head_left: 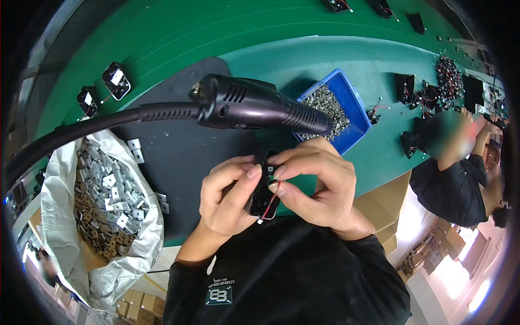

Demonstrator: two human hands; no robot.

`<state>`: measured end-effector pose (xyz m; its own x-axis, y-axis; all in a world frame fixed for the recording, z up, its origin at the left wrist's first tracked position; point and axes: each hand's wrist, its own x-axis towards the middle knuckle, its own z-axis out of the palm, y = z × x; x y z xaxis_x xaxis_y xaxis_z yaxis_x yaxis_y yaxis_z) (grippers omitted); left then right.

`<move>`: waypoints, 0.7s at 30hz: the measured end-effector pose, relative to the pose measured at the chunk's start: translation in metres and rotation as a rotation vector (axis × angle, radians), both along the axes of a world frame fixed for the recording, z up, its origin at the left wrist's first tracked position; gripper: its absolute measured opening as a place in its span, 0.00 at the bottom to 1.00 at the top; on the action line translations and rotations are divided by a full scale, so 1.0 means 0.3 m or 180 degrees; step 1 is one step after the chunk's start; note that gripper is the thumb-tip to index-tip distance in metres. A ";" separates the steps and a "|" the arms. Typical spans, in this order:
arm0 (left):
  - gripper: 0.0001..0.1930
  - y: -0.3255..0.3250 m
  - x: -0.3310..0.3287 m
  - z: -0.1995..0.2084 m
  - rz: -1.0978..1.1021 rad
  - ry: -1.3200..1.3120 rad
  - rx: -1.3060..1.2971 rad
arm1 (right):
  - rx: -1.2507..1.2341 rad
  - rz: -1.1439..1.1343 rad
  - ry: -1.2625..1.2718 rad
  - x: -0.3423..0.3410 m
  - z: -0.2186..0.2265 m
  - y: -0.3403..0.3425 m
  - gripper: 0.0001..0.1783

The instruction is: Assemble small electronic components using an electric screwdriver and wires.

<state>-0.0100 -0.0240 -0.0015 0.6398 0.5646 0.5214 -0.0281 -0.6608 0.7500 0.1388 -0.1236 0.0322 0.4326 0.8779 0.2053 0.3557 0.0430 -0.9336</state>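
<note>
Head view: left one of two fisheye cameras, worn side by side on person's head. Lens looks steeply down, over black shirt, toward hands and green worktop. Hands are near, slightly below picture centre; upper edge shows farther worktop. Very wide field reaches co-worker at right. Picture upright, unmirrored; straight edges bend toward dark round rim.

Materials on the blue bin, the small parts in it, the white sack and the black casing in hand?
Blue bin: likely moulded plastic, smooth; even colour, thick rim.
Small parts: probably metal, shiny; silvery glints.
White sack: looks like woven plastic, slight sheen; stiff creases.
Black casing: probably moulded plastic; thin dark walls. Finish unclear, partly covered.
</note>
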 end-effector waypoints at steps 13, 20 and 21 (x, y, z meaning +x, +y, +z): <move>0.30 0.054 -0.032 0.004 -0.0164 0.0399 0.0798 | 0.0196 -0.0469 -0.0452 -0.024 0.002 0.046 0.13; 0.33 0.061 -0.028 -0.013 0.0063 0.0362 0.1055 | 0.0148 -0.0613 -0.0308 -0.017 0.006 0.052 0.10; 0.34 0.067 -0.031 -0.016 -0.0021 0.0355 0.1059 | 0.0225 -0.0577 -0.0265 -0.015 -0.007 0.056 0.10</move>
